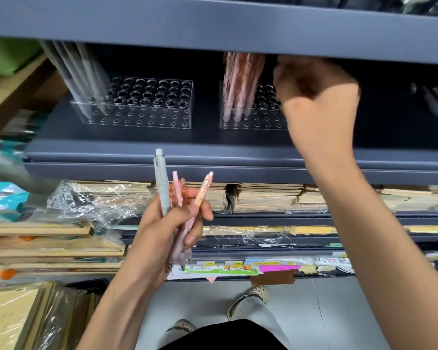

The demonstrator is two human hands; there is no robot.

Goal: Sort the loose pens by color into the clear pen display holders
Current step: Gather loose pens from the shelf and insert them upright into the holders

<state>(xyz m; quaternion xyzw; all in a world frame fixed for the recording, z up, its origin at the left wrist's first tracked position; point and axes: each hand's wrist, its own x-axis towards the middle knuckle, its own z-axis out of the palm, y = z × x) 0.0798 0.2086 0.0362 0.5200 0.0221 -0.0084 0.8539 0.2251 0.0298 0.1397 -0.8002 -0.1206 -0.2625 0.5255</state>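
Dark blue-grey metal shelves (162, 155) fill the view, and another shelf (213, 21) of the same colour overhangs at the top edge. The lower tiers hold stacks of tan notebooks (263, 198), some under crinkled clear wrap (86, 200), with price labels (238, 265) along the bottom edge. Below lies a pale grey tiled floor (339, 311).

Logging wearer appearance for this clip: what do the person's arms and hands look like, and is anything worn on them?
The left forearm and right forearm are bare to the frame edge, no sleeves. The left hand and right hand have no gloves, and no watch, bracelet or ring shows; the right hand is motion-blurred, so small details there are uncertain.
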